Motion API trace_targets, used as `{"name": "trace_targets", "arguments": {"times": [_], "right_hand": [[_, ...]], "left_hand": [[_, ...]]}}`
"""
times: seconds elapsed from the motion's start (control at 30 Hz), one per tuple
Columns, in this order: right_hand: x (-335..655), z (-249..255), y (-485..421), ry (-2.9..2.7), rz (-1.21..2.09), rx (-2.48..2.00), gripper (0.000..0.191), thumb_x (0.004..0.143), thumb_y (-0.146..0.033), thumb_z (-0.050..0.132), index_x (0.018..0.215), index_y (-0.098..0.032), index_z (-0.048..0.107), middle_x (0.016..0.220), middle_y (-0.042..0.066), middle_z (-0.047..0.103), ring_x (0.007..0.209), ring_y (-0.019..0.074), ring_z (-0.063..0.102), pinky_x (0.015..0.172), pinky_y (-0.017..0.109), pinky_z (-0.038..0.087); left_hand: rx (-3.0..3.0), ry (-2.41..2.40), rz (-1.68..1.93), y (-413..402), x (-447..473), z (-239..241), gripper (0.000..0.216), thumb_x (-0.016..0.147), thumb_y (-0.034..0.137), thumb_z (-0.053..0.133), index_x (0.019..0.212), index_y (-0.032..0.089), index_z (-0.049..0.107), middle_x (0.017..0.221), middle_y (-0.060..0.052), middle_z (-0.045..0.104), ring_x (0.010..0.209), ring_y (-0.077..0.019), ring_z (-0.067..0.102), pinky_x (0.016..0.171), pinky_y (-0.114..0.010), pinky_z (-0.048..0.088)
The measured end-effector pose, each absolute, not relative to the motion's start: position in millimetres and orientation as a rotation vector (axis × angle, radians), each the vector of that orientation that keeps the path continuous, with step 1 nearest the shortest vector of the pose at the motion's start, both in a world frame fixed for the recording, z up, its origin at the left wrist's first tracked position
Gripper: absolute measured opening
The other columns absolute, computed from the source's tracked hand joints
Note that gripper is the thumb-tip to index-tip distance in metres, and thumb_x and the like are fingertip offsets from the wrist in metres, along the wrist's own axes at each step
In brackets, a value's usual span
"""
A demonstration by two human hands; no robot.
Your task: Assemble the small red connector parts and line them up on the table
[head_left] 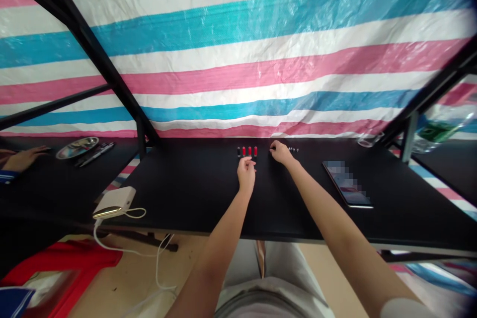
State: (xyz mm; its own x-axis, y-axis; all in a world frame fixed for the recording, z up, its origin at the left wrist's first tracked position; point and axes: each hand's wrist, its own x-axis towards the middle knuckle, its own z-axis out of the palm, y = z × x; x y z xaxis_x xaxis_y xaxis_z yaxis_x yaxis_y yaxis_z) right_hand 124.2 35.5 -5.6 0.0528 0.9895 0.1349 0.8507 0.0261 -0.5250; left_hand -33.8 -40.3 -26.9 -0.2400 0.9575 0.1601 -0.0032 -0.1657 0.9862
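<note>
The left hand (246, 175) curled, looking empty, by small upright red-and-black tubes (247, 151); the right hand (281, 153) lay loose and empty. One bump could tip the tubes.

**Tight passage at the red tubes (247, 152)**
Left hand (246, 174) just in front, right hand (281, 153) beside them; phone (348, 184) well right, black post (140, 141) well left.

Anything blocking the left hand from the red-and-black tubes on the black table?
Nothing visible does. The left hand lies right at the near side of the row of small red-and-black cylindrical tubes on the black tabletop; I cannot tell whether it touches them.
</note>
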Motion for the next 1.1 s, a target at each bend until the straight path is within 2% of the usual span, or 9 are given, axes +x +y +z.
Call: {"name": "trace_targets", "arguments": {"times": [0.1, 0.23, 0.37, 0.5, 0.67, 0.9, 1.1], "right_hand": [[119, -5, 12, -1.764, 0.481, -1.701, 0.018, 0.074, -0.019, 0.051, 0.092, -0.017, 0.054, 0.083, 0.003, 0.060, 0.075, 0.0142, 0.057, 0.074, 0.026, 0.043], [105, -13, -21, -1.624, 0.520, -1.539, 0.031, 0.073, -0.024, 0.053, 0.103, -0.016, 0.049, 0.087, 0.005, 0.060, 0.072, 0.0136, 0.057, 0.073, 0.027, 0.045], [98, -22, -37, -1.615, 0.517, -1.470, 0.038, 0.074, -0.024, 0.050, 0.110, -0.017, 0.044, 0.091, 0.006, 0.060, 0.070, 0.0133, 0.058, 0.071, 0.028, 0.047], [99, -27, -41, -1.633, 0.505, -1.424, 0.042, 0.074, -0.025, 0.050, 0.114, -0.016, 0.042, 0.093, 0.007, 0.060, 0.071, 0.0131, 0.059, 0.072, 0.028, 0.047], [99, -27, -42, -1.599, 0.534, -1.421, 0.041, 0.076, -0.025, 0.051, 0.115, -0.016, 0.043, 0.094, 0.007, 0.062, 0.077, 0.0150, 0.060, 0.075, 0.030, 0.048], [95, -28, -44, -1.637, 0.497, -1.378, 0.023, 0.077, -0.024, 0.049, 0.096, -0.017, 0.059, 0.089, 0.005, 0.064, 0.077, 0.0140, 0.060, 0.076, 0.027, 0.047], [94, -28, -45, -1.672, 0.516, -1.374, 0.020, 0.077, -0.028, 0.053, 0.088, -0.018, 0.066, 0.085, 0.005, 0.063, 0.075, 0.0144, 0.058, 0.073, 0.025, 0.047]], "left_hand": [[1.385, 1.242, 1.501, -43, -33, -25, 0.025, 0.075, 0.015, 0.050, 0.099, 0.020, 0.058, 0.087, -0.005, 0.062, 0.065, -0.0101, 0.057, 0.065, -0.025, 0.047], [1.633, 1.103, 1.493, -46, -31, -22, 0.034, 0.078, 0.017, 0.050, 0.110, 0.024, 0.056, 0.106, -0.008, 0.061, 0.087, -0.0159, 0.059, 0.074, -0.029, 0.048], [1.748, 1.013, 1.465, -49, -29, -21, 0.029, 0.080, 0.019, 0.047, 0.105, 0.024, 0.060, 0.105, -0.007, 0.062, 0.099, -0.0181, 0.057, 0.087, -0.034, 0.046], [1.814, 1.006, 1.449, -49, -28, -23, 0.026, 0.080, 0.018, 0.046, 0.100, 0.023, 0.063, 0.103, -0.007, 0.062, 0.098, -0.0173, 0.058, 0.094, -0.037, 0.042], [1.725, 1.015, 1.449, -50, -27, -24, 0.028, 0.079, 0.020, 0.049, 0.104, 0.025, 0.062, 0.102, -0.007, 0.062, 0.095, -0.0175, 0.058, 0.089, -0.036, 0.045], [1.821, 1.088, 1.479, -51, -29, -26, 0.026, 0.080, 0.024, 0.049, 0.103, 0.025, 0.062, 0.095, -0.007, 0.063, 0.087, -0.0164, 0.060, 0.080, -0.032, 0.050], [1.703, 1.203, 1.515, -45, -30, -36, 0.017, 0.077, 0.027, 0.055, 0.091, 0.022, 0.064, 0.088, -0.007, 0.065, 0.076, -0.0172, 0.063, 0.075, -0.033, 0.051]]}}
